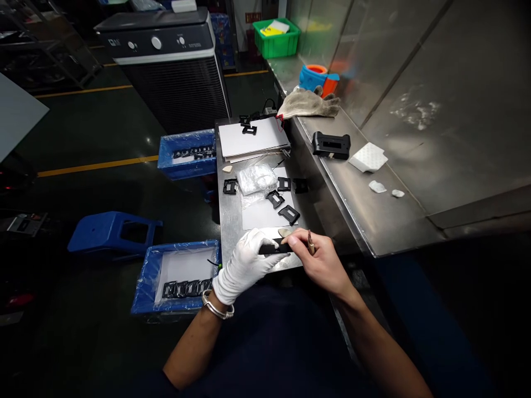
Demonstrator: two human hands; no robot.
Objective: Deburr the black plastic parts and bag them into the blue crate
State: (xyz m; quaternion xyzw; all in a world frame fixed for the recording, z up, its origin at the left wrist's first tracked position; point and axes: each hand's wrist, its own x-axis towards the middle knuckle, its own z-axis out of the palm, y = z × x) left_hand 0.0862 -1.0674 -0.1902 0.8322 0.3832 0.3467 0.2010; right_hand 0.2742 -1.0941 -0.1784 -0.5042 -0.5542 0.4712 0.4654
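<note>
My left hand [245, 260], in a white glove, grips a narrow black plastic part [274, 248] above the near end of the metal bench. My bare right hand [319, 258] is closed at the part's right end. A brown, pen-like tool [311, 242] sticks up between its fingers; the rest is hidden. By the right fingertips shows a small beige piece [284, 232]; I cannot tell whether it is pinched. Just beyond lie several black plastic frames [289, 214] on white paper [259, 215], beside a clear plastic bag [257, 179].
Blue bins [143, 282] with black parts stand left of the bench [229, 221]. A raised steel ledge [352, 193] on the right bears a black housing [331, 145], a grey glove [309, 103] and a green basket [277, 44]. A blue stool [97, 235] is on the floor.
</note>
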